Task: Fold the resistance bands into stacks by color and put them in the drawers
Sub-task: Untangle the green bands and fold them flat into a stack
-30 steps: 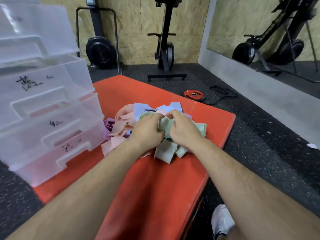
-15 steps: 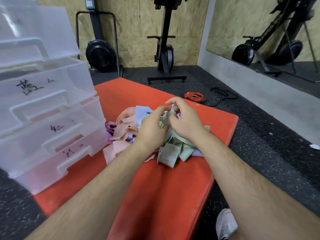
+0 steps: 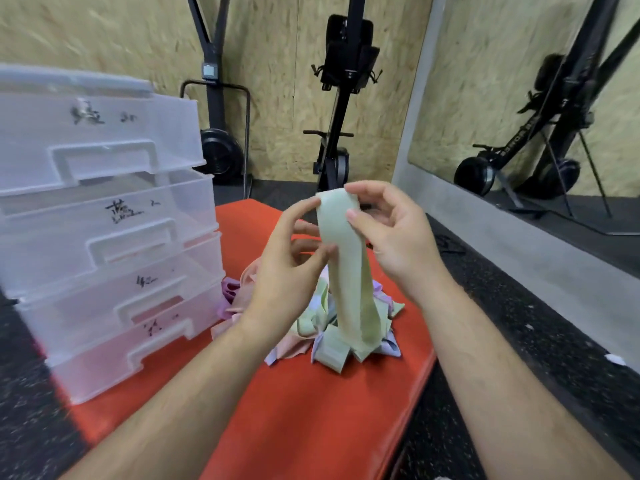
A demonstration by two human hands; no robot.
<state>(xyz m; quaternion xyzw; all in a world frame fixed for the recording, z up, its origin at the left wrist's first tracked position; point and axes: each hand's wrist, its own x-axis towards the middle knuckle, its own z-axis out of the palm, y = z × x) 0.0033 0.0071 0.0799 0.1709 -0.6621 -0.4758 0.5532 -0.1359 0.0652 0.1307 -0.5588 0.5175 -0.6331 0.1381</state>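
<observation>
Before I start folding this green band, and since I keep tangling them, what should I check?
1. Grip: left hand and right hand pinch the top of the pale green elastic band: ok.
2. Band clear of the mixed-colour band pile: not ok, lower end lies in it.
3. Band untwisted: cannot tell low down.
4. Bare orange mat to fold on: ok.
5. Any of the translucent plastic drawers open: not ok, all look shut.

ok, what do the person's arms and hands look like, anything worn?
No gloves, rings or watch visible on the left hand or right hand. The left forearm and right forearm are bare, with no sleeve in view.
</observation>
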